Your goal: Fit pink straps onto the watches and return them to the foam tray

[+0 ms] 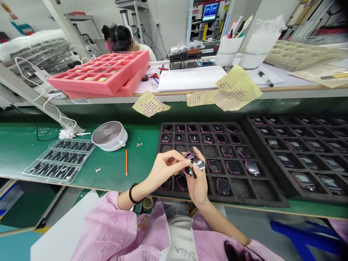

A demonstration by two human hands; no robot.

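Observation:
My right hand is closed around a purple-framed smartwatch, held above the front of a black foam tray. A shiny, mirror-like round part shows on the watch. From the left, my left hand reaches in with thumb and forefinger pinched together at the watch. Whatever lies between those fingertips is too small to name. Purple-framed smartwatches sit in many tray pockets, several with lit screens. Other pockets are bare.
Left on the green bench are a white fan, an orange stick and a clear tray of black strips. Another foam tray lies right. The shelf holds pink foam trays; yellow dotted sheets overhang it. A person sits beyond.

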